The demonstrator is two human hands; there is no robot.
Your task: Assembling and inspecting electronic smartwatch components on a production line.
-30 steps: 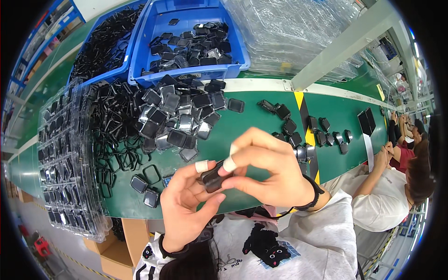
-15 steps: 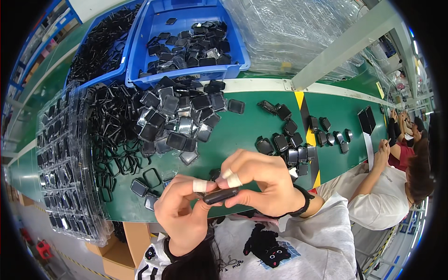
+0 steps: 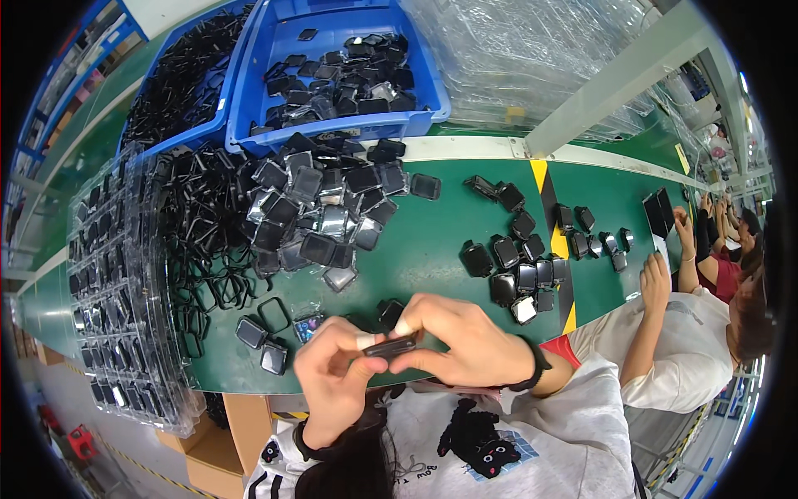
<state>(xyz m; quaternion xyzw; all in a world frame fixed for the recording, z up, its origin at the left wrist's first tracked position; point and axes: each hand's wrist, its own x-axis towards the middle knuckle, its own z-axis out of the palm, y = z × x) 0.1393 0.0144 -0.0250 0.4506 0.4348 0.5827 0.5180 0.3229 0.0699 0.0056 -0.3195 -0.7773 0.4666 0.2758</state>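
Both of my hands pinch one small black watch-like case (image 3: 389, 348), held edge-on above the table's near side. My left hand (image 3: 334, 370) grips its left end between thumb and fingers. At its right end, my right hand (image 3: 465, 343) has the thumb below and bent fingers above. Pale tape wraps some fingertips. Just beyond the hands lies another black case (image 3: 390, 313), partly hidden. A small piece with a coloured face (image 3: 309, 327) lies beside my left hand. Further left are a thin black frame (image 3: 273, 314) and two square cases, one dark (image 3: 251, 332), one shinier (image 3: 274, 358).
A heap of wrapped black squares (image 3: 320, 204) and a tangle of black frames (image 3: 212, 224) cover the left. Clear plastic trays (image 3: 125, 299) stand beyond them. Blue bins (image 3: 341, 131) sit behind. Several black cases (image 3: 525, 274) lie right, near a striped tape line (image 3: 555, 237) and a co-worker (image 3: 682, 345).
My hands have come slightly lower and closer around the case, my right fingers shifting on it. More of the coloured piece shows. The co-worker's hands have separated, one reaching toward a dark panel.
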